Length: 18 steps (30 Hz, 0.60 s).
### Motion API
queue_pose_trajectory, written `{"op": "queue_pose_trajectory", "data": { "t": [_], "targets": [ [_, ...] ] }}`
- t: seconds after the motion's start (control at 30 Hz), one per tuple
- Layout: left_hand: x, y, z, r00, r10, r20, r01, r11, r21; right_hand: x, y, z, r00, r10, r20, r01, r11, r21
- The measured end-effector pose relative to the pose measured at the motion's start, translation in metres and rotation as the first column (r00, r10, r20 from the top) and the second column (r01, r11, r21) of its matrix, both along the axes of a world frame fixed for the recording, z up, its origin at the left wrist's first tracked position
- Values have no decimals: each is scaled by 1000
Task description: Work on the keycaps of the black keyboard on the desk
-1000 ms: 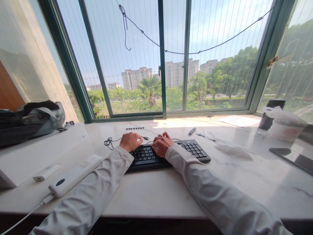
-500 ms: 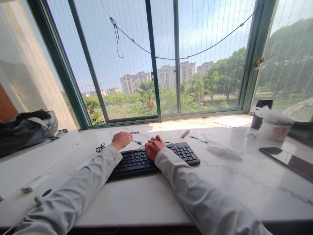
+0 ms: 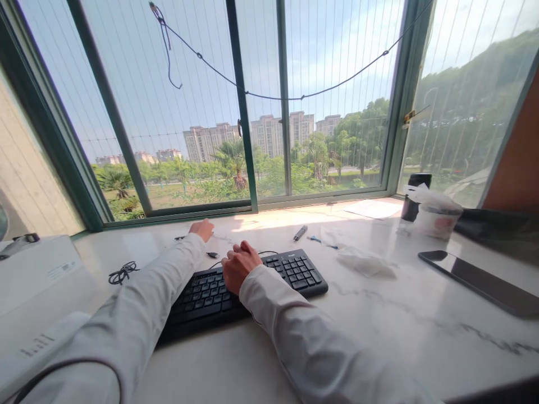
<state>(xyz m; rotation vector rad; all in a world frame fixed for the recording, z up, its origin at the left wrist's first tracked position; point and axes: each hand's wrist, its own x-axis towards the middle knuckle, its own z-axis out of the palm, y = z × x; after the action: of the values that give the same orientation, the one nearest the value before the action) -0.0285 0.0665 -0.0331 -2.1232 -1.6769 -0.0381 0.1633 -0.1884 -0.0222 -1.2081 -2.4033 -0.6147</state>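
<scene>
A black keyboard (image 3: 305, 273) lies slantwise on the marble-look tabletop, its middle partly covered by my forearms and hand. My right hand (image 3: 241, 266) rests over the middle of the keys with its fingers curled in; whatever they may hold is hidden. Beyond the keyboard's back edge, my left hand (image 3: 202, 229) is down at the table by a row of small black pieces (image 3: 180, 238), covering part of them. Its fingertips are mostly out of sight. A cable plug (image 3: 211, 255) lies between my left hand and the keyboard.
Coiled black cable (image 3: 122, 272) and a white box (image 3: 37, 269) are at left. Rightward lie a grey utility-knife-like tool (image 3: 300, 233), a thin blue tool (image 3: 322, 241), a clear plastic bag (image 3: 366, 261), a phone-like dark slab (image 3: 475, 280) and a bagged tub (image 3: 438, 219). Windows stand behind.
The view has swung right and closer. My left hand has reached from beside the keyboard's back edge to the small black pieces. My right hand stays curled over the keys.
</scene>
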Motion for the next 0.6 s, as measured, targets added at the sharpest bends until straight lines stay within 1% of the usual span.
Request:
{"op": "queue_pose_trajectory", "data": {
  "t": [0.13,0.27,0.6],
  "targets": [
    [2,13,-5,999,-33,-37,32,999,-11,0,-1,0,1000,9,2,-9,1000,-8],
    [2,17,-4,998,-51,-41,51,999,-8,0,-2,2,1000,-4,2,4,1000,-20],
    [3,0,6,996,-73,-42,72,997,-22,-1,-2,2,1000,-3,-4,3,1000,-2]
  ]
}}
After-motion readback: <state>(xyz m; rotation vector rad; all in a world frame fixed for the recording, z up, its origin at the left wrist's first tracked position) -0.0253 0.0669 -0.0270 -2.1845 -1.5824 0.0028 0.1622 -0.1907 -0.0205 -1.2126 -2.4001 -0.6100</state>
